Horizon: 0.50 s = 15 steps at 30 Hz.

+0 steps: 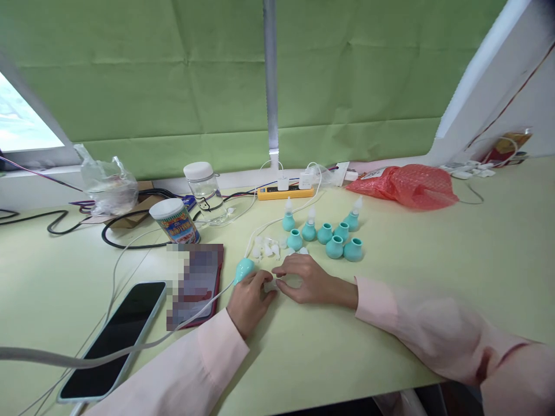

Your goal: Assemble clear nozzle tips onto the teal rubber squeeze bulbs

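My left hand (250, 300) has its thumb and forefinger curled together round a small translucent white plastic piece (271, 285). From the right, my right hand (306, 280) brings its bent fingers and thumb up to the same piece; whether they touch it is hard to make out. A glossy teal bulb (244, 270) shows just beyond my left knuckles; I cannot tell whether it is held or lies there. Loose translucent white pieces (271, 248) lie behind my hands. Several open-necked teal bulbs (335, 247) stand to the right, and a few others, such as one teal bulb (288, 222), carry white pointed tips.
A black-screened phone (117, 341) and a dark red-edged flat item (203, 283) lie at left, crossed by a white cable (151, 345). Behind are a printed canister (176, 221), a clear jar (208, 199), a yellow power strip (284, 193) and a red plastic bag (411, 185).
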### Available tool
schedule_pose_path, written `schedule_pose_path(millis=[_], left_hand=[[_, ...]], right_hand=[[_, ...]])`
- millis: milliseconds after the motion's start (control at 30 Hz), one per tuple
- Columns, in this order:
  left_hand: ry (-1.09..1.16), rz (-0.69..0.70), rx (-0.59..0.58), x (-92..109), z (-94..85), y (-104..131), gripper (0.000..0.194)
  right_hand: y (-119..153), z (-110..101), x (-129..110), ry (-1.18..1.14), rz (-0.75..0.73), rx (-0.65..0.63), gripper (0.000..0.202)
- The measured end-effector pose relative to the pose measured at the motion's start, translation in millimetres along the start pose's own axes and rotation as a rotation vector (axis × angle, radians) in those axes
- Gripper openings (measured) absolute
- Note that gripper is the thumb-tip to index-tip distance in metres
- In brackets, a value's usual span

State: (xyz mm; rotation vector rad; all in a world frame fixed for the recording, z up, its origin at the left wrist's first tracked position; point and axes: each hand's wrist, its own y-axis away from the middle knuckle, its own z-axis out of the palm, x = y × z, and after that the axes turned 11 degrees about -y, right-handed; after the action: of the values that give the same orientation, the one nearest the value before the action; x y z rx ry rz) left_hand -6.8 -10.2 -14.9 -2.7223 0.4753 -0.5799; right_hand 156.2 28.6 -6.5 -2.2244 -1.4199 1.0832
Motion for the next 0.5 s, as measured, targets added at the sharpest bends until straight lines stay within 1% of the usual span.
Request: schedule_pose_path(millis=[67,167,233,300,400,500], left_hand=[[0.032,-0.011,0.001,-0.4,0.6,-0.1,0.014],[0.074,-0.025,-0.006,-0.6,1.3,-0.3,0.017],[0.097,-0.034,-0.011,-0.5,1.7,-0.3,0.020],[0.095,-0.039,-0.010,-0.4,2.1,0.1,0.022],[0.044,-0.017,-0.011,-0.2,2.3,0.7,0.021],[-0.009,0.019,-0.011,0.2,0.9,0.2,0.018]], right_hand=[[-0.3,-1.8,-0.4,0.015,0.001,-0.028,0.018],[-0.6,-4.2,-1.0,0.076,-0.056,-0.166,0.016],[-0.6,-4.1,-1.5,0.116,-0.081,-0.216,0.016],[0.0,-2.3,-2.0,0.160,-0.102,-0.233,0.016],[1.8,1.9,-3.0,0.206,-0.119,-0.213,0.017],[2.9,3.8,-4.6,0.185,-0.087,-0.190,0.017]])
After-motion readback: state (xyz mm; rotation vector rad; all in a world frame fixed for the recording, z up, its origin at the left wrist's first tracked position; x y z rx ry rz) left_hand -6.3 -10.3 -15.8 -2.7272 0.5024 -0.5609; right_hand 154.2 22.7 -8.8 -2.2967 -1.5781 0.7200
